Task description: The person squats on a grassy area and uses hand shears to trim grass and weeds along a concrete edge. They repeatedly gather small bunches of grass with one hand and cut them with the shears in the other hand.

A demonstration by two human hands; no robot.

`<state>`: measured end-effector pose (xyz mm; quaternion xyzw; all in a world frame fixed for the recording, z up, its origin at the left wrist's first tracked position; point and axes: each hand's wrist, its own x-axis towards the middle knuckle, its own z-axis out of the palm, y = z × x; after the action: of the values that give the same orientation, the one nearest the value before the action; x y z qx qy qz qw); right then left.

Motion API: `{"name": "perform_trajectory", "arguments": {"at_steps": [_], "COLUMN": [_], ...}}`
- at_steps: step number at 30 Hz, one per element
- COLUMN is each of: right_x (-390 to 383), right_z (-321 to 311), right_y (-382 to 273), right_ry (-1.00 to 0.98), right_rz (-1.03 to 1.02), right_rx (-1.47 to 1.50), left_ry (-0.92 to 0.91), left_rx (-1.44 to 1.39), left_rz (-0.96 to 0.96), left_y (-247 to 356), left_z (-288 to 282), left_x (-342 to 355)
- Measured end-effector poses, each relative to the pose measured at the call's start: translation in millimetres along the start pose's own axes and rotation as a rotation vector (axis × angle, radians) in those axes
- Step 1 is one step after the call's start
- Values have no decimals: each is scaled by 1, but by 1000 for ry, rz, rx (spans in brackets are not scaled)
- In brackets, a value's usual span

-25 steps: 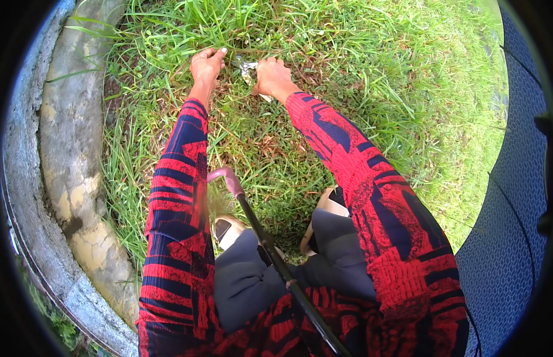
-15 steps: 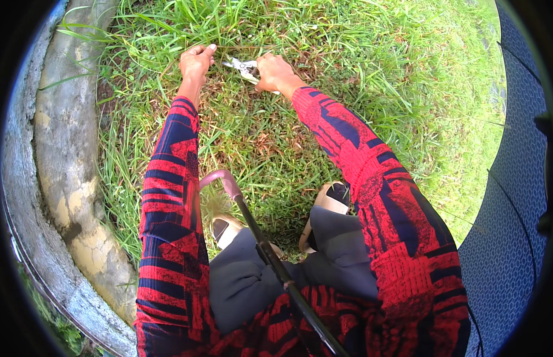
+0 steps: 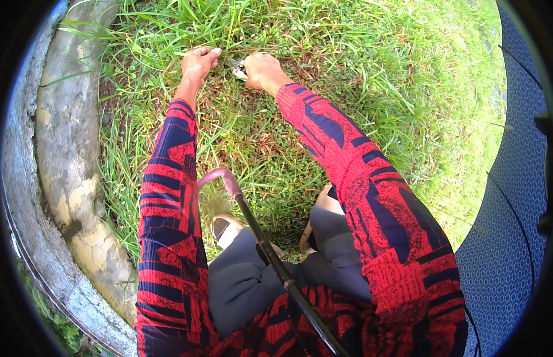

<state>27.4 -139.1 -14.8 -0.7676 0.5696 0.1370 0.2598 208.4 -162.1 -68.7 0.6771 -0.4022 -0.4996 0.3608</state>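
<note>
My left hand (image 3: 198,64) is closed in a pinch at the edge of the tall grass (image 3: 196,27), with thin blades at its fingertips; exactly which ones it grips is hard to see. Just to its right, my right hand (image 3: 265,70) is wrapped round silver pruning shears (image 3: 238,69). The shears' head points toward the left hand and sits low among the stems. Their handles are mostly hidden by my fingers. Shorter grass mixed with brown dry bits (image 3: 258,134) covers the ground below both hands.
A weathered concrete kerb (image 3: 71,154) curves along the left. An umbrella's dark shaft (image 3: 276,265) with a pink hooked handle (image 3: 221,176) slants between my arms. Its blue patterned canopy (image 3: 496,250) spreads at the right. My light shoes (image 3: 227,231) stand below.
My right hand has moved left, bringing the shears closer to my left hand; less of the shears shows now. The left hand has shifted slightly to the right.
</note>
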Motion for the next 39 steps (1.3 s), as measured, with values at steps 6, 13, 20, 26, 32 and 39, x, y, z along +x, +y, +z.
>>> {"name": "perform_trajectory", "arguments": {"at_steps": [6, 13, 20, 26, 32, 39], "right_x": [-8, -26, -57, -64, -58, -33], "right_z": [11, 12, 17, 16, 10, 21], "right_y": [15, 17, 1, 14, 49, 23], "right_ry": [127, 98, -156, -213, 177, 187], "right_rz": [-29, 27, -50, -142, -14, -59], "right_rx": [60, -94, 50, -248, -148, -106], "left_ry": [-14, -135, -96, -163, -55, 310], "left_rx": [-60, 175, 898, 1319, 1109, 1229], "left_rz": [-9, -47, 175, 204, -230, -332], "left_y": [0, 3, 16, -2, -24, -66], "left_z": [-9, -18, 6, 0, -109, -206], "left_x": [3, -12, -57, -58, -49, -114]}}
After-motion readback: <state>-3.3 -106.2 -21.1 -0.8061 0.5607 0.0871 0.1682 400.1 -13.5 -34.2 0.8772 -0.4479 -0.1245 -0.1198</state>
